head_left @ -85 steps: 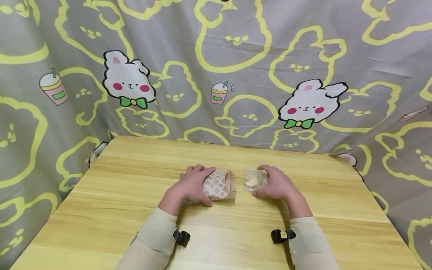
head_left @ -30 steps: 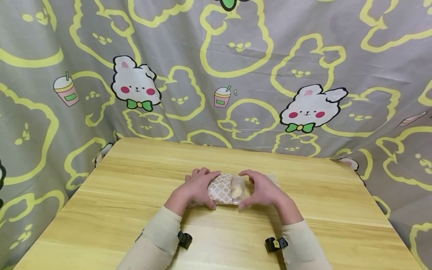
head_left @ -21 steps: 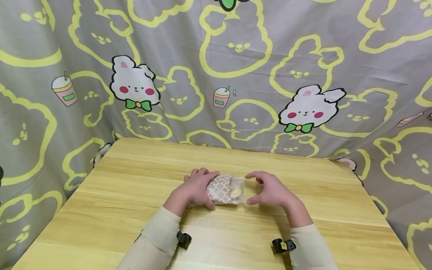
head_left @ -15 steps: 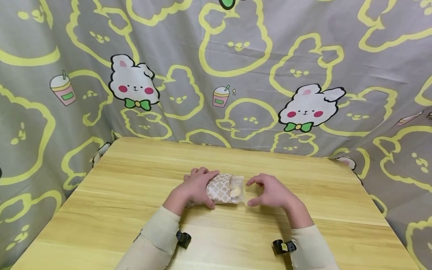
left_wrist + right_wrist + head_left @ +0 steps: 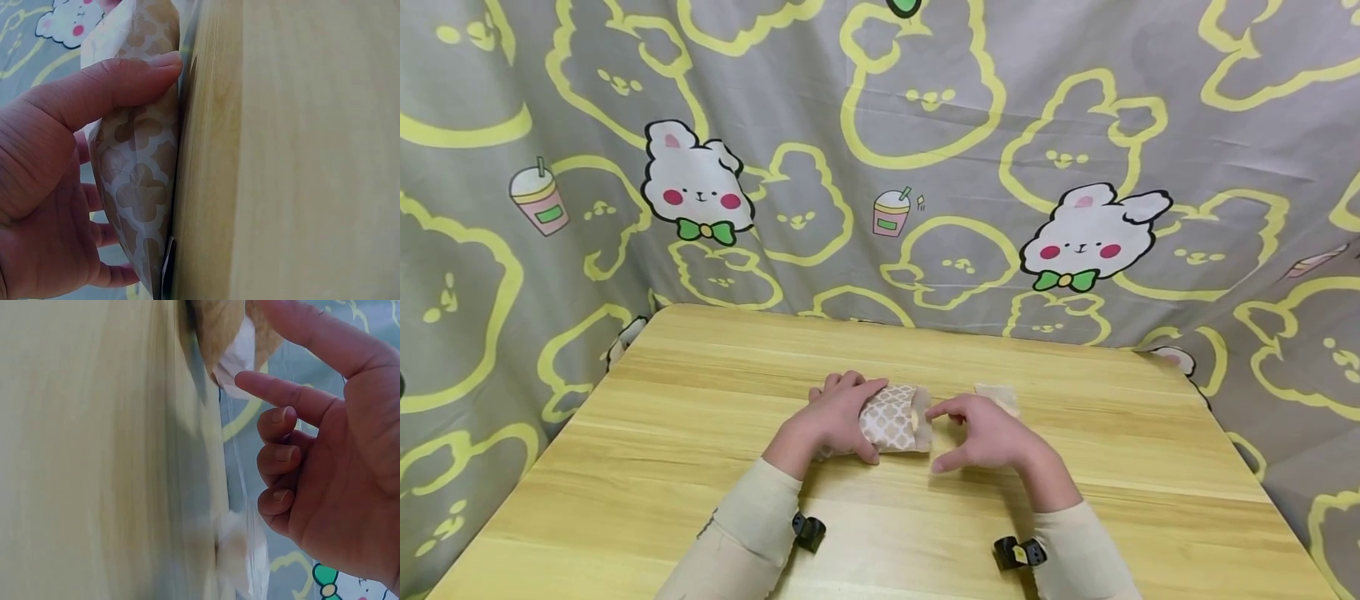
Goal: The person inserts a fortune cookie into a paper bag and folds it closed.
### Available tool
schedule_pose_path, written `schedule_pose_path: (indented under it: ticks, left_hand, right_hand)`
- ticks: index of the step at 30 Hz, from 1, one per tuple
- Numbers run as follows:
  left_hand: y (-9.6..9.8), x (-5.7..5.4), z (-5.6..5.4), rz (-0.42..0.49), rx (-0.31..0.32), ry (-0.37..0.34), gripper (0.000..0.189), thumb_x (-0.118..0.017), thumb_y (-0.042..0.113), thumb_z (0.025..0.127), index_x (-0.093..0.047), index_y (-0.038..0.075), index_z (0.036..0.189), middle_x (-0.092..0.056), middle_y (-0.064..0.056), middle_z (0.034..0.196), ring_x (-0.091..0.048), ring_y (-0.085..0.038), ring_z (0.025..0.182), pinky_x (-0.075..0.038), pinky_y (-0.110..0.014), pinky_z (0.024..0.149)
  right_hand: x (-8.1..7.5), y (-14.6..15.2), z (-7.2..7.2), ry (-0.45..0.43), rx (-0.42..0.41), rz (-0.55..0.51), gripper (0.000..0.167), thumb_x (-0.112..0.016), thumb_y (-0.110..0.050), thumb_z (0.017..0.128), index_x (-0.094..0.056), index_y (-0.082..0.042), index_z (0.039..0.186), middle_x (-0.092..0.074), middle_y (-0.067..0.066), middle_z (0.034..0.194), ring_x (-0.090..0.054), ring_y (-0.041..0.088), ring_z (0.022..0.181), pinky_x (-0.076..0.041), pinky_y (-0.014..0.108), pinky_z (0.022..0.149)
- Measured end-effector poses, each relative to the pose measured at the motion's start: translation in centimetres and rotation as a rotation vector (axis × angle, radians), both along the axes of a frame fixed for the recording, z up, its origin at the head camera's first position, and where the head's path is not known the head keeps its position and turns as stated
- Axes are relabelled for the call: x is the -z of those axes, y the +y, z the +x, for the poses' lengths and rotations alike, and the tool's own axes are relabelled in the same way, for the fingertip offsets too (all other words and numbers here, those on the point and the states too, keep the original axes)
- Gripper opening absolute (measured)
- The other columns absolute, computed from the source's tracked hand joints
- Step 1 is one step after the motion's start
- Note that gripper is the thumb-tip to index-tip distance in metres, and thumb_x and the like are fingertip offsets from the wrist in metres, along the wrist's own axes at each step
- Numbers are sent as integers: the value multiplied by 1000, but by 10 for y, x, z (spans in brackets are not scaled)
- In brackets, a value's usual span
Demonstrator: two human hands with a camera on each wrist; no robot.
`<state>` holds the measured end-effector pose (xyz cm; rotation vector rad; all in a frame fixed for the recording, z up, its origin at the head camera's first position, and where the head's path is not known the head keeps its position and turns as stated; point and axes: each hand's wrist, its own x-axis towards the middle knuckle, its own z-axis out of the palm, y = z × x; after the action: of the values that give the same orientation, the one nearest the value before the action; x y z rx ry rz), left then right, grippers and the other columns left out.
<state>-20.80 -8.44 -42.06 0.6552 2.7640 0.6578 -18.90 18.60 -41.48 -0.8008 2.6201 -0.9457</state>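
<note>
One patterned bag (image 5: pixel 889 423) on desk (image 5: pixel 910 533): grips with left hand (image 5: pixel 833 422); with right hand (image 5: pixel 990 435), points index finger (image 5: pixel 275 390) at bag mouth (image 5: pixel 922 427); curls three others.

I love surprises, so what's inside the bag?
Something pale shows at the open end of the bag. I can't tell what it is; deeper in, the paper covers everything.

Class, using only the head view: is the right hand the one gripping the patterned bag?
No, the left hand grips the patterned bag, while the right hand points its index finger at the open end.
</note>
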Motion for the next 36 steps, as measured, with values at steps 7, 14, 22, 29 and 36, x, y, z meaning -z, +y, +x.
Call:
schedule_pose_path:
  ticks: [7,14,22,29,36]
  left_hand:
    - [1,-1,0,-4,-2,0,114,-97,37,56,-41,25,154,-45,-7,136,-35,-33,122,-30,-52,92]
    - [1,-2,1,-7,-14,-2,114,-97,39,56,-41,26,154,-44,-8,138,-35,-34,123,-30,-53,92]
    - [2,-3,2,-11,-25,-6,113,-96,42,57,-41,26,155,-44,-8,139,-35,-34,124,-30,-55,93]
    - [2,-2,2,-8,-18,0,113,-96,42,57,-41,26,155,-44,-8,138,-36,-34,123,-30,-54,93]
    - [1,-3,3,3,-11,-2,113,-96,41,57,-42,25,154,-45,-9,137,-36,-35,122,-30,-54,91]
  right_hand:
    - [-1,-12,1,7,-4,24,76,-93,-40,66,-65,-9,131,-63,3,125,-57,27,110,-44,47,96]
    - [2,-13,2,-7,-3,41,68,-93,-39,67,-69,-15,125,-63,-4,115,-57,20,105,-45,43,94]
    - [3,-16,5,-29,-67,-16,72,-91,-42,68,-68,-5,125,-65,2,118,-58,20,108,-45,43,95]
    - [0,-13,7,-46,-63,-26,75,-90,-43,70,-65,-6,130,-62,2,128,-55,24,118,-42,45,101]
    - [-10,27,3,23,30,-86,66,-90,-29,74,-64,-12,133,-62,7,115,-53,29,101,-45,42,86]
